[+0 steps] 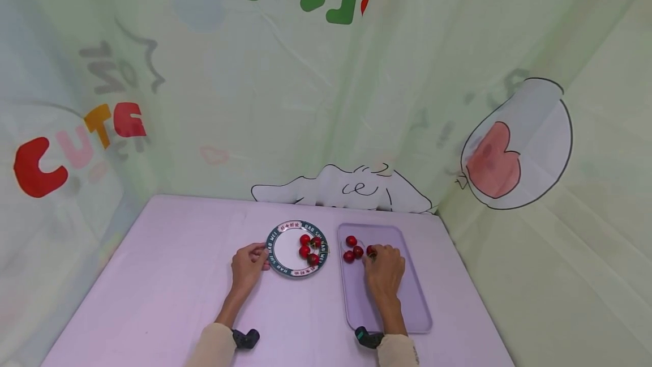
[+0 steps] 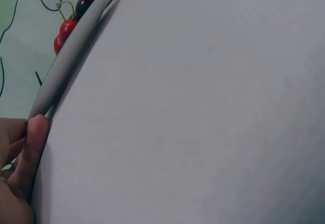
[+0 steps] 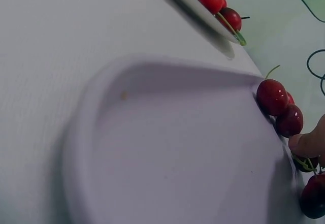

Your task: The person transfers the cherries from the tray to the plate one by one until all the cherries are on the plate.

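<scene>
My left hand (image 1: 248,268) holds the left rim of a round plate (image 1: 279,265) with a dark green patterned border. In the left wrist view, the thumb and fingers (image 2: 37,132) pinch the plate's edge. Several red cherries (image 1: 304,251) with stems lie on the plate's right side. Over the lilac tray (image 1: 356,302), my right hand (image 1: 385,271) reaches down with curled fingers and grips a dark red cherry (image 1: 371,251), partly hidden by the hand. Beside it in the tray sit other cherries (image 1: 351,240). The right wrist view shows a fingertip (image 3: 303,145) among cherries and green stems.
Plate and tray stand side by side on a table with a pale pinkish cover (image 1: 193,242). A printed pale green curtain (image 1: 285,101) hangs behind the table and along its sides. A dark wrist device (image 1: 247,339) is strapped to each forearm.
</scene>
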Tool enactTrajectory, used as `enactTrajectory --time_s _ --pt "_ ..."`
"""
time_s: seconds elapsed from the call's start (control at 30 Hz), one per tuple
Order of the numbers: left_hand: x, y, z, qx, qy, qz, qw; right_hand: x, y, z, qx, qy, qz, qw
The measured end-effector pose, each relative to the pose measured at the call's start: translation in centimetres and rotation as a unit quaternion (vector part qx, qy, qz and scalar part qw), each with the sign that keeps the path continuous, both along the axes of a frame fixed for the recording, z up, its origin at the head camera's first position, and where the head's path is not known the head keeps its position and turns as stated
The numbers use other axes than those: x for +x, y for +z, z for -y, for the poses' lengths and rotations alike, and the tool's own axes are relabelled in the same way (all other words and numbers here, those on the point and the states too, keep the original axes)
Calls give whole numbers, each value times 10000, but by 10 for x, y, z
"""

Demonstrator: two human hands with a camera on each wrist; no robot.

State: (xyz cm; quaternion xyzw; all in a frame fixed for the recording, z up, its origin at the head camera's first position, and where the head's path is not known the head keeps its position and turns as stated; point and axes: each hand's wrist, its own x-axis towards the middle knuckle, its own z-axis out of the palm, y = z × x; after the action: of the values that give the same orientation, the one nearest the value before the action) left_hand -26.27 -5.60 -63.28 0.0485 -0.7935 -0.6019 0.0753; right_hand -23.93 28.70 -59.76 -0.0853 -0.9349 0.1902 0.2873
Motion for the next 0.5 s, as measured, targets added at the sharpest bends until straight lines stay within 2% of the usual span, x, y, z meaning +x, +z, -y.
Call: enactTrajectory --time_s 0.33,0.5 --pt "0 -1 0 4 -3 35 10000 1 -2 -2 88 -17 154 9998" --pt "0 0 0 1 -13 -84 10000 2 1 -3 191 41 -19 9998"
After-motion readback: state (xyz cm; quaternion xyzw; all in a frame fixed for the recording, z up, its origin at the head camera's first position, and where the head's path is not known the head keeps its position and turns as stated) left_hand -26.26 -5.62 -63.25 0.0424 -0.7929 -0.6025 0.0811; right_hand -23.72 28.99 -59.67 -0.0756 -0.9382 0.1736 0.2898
